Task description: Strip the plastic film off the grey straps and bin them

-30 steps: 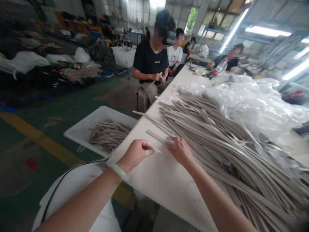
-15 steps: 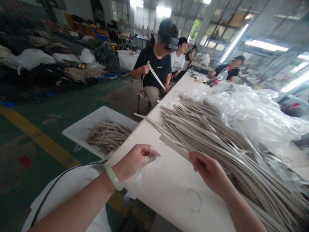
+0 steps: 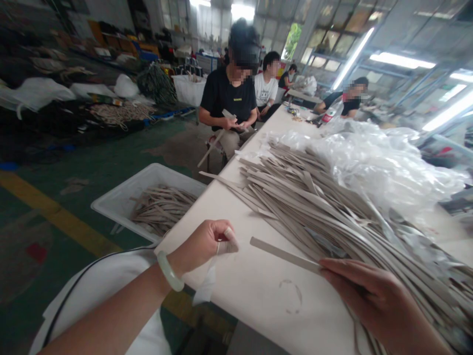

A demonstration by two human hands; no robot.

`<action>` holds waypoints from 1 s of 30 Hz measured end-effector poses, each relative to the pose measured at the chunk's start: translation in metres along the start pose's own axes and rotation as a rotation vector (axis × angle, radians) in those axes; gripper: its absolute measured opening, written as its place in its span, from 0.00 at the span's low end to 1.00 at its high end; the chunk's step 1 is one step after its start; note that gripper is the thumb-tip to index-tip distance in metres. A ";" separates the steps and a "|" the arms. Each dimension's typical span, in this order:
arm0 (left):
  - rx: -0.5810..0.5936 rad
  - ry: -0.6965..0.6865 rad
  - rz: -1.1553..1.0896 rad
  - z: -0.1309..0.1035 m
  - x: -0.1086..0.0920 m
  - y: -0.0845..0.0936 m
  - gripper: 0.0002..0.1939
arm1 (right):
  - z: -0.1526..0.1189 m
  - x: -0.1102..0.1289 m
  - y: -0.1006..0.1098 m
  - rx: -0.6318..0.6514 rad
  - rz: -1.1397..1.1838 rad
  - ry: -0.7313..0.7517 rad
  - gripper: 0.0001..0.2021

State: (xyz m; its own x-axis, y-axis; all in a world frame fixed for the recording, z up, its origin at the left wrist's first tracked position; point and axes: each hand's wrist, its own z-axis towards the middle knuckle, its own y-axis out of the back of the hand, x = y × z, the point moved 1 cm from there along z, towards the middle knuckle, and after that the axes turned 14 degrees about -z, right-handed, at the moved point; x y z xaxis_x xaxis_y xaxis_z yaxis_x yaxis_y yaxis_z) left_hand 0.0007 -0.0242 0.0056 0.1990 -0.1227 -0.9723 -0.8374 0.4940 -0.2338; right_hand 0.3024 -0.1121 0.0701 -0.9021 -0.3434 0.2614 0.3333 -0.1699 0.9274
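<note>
Your hands work at the near edge of the bench point(image 3: 258, 286): your left hand point(image 3: 205, 244) is curled shut, its fingertips pinching a thin, pale, translucent film point(image 3: 207, 286) that hangs down from it over the bench edge, and a pale green bangle point(image 3: 168, 271) sits on that wrist. Your right hand point(image 3: 373, 296) grips one grey strip point(image 3: 284, 255) by its near end, fingers closed over it, so that the strip's free end points left toward your left hand without touching it. The strip is held low over bare bench, just in front of the pile point(image 3: 325, 207) of like grey strips that spreads across the bench to the right and away from you. Behind the pile lies a heap of clear plastic sheet point(image 3: 373, 158). Left of the bench, on the green floor, a white tub point(image 3: 121, 199) holds more strips. A black cable point(image 3: 77, 283) crosses the white cloth at your lap. Further along the same side of the bench a person in a black shirt point(image 3: 229, 96) sits holding a strip in both hands, with another in a white shirt point(image 3: 266, 88) just behind, and a third person point(image 3: 349, 96) leans at the far side.
</note>
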 end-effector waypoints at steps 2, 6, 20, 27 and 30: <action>0.036 -0.011 -0.039 -0.001 0.000 -0.001 0.13 | -0.003 0.004 0.003 -0.020 0.003 0.019 0.09; 0.050 0.002 -0.052 -0.001 -0.001 -0.002 0.13 | -0.005 0.011 0.009 -0.026 -0.003 0.055 0.11; 0.079 -0.021 0.199 0.000 0.007 -0.007 0.11 | 0.005 0.017 -0.002 0.240 -0.078 0.075 0.10; 0.257 -0.132 0.463 0.001 0.031 -0.024 0.05 | 0.009 0.027 -0.036 0.268 -0.099 0.102 0.12; 0.332 -0.143 0.493 0.001 0.043 -0.033 0.06 | 0.005 0.040 -0.061 0.319 -0.170 0.127 0.15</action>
State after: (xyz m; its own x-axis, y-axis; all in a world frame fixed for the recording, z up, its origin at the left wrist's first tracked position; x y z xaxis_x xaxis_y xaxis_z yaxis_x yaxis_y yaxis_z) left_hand 0.0377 -0.0446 -0.0281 -0.0860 0.2943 -0.9518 -0.6495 0.7079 0.2776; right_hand 0.2448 -0.1112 0.0257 -0.8894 -0.4502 0.0797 0.0615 0.0550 0.9966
